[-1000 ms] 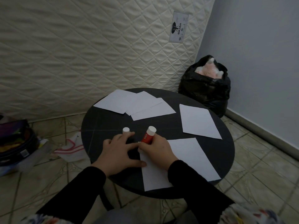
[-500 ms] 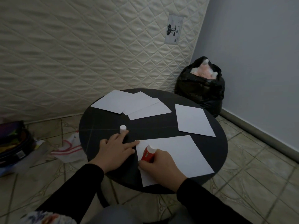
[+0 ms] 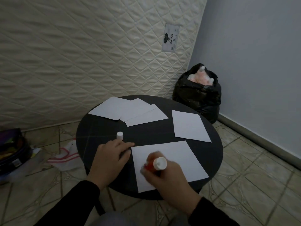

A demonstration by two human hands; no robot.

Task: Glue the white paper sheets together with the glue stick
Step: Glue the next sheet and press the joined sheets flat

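Note:
A white paper sheet (image 3: 177, 159) lies at the near side of the round black table (image 3: 101, 134). My right hand (image 3: 164, 178) grips the red glue stick (image 3: 154, 164), white end up, its lower end down on the sheet's near left part; it is blurred. My left hand (image 3: 110, 155) rests flat on the table beside the sheet's left edge, fingertips near its corner. The white cap (image 3: 119, 135) stands just beyond that hand. Another sheet (image 3: 189, 126) lies at the right, and three overlapping sheets (image 3: 128, 110) at the back.
A quilted mattress (image 3: 81, 54) leans against the wall behind the table. A stuffed black plastic bag (image 3: 197, 93) sits in the corner to the right. On the tiled floor at the left lie a cloth (image 3: 65, 159) and a dark bag (image 3: 11, 147).
My right hand has slid the glue stick down and right over the near sheet, tilting its white end toward me. My left hand stays beside the sheet.

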